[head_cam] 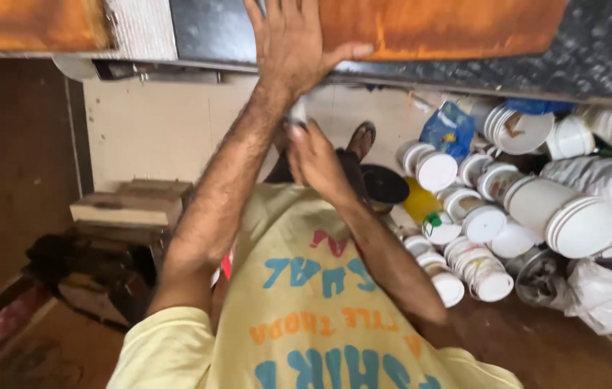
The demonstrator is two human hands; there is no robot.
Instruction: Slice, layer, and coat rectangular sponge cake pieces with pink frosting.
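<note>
Left hand (293, 45) is raised with fingers spread and palm flat against the underside of an orange-brown wooden panel (443, 25), the thumb stretched out along the panel's lower edge. It grips nothing; it only presses on the wood. Beside the panel, toward the upper left corner of the view, sits a strip of dark speckled stone counter (209, 32), with a second orange-brown panel (28, 21) farther left.

Just below, the right hand (313, 158) is curled around a small pale object (297, 109), which pokes out above the fingers and nearly touches the left wrist. What the object is cannot be told; it is small and blurred.

Both arms rise from a pale yellow shirt (306, 310) with coloured lettering, which fills the lower middle of the view. A sandalled foot (362, 138) shows on the pale tiled floor (162, 130) beyond the right hand.

On the right, along the counter's lower edge, lies a heap of white plastic tubs (558, 212) and lidded containers, some stacked, with a blue packet (449, 130) among them, a yellow bottle (421, 202) and white plastic bags (609, 288) near the right edge. On the left, wooden blocks (129, 205) rest on a dark pile beside a brown wall (10, 173).
</note>
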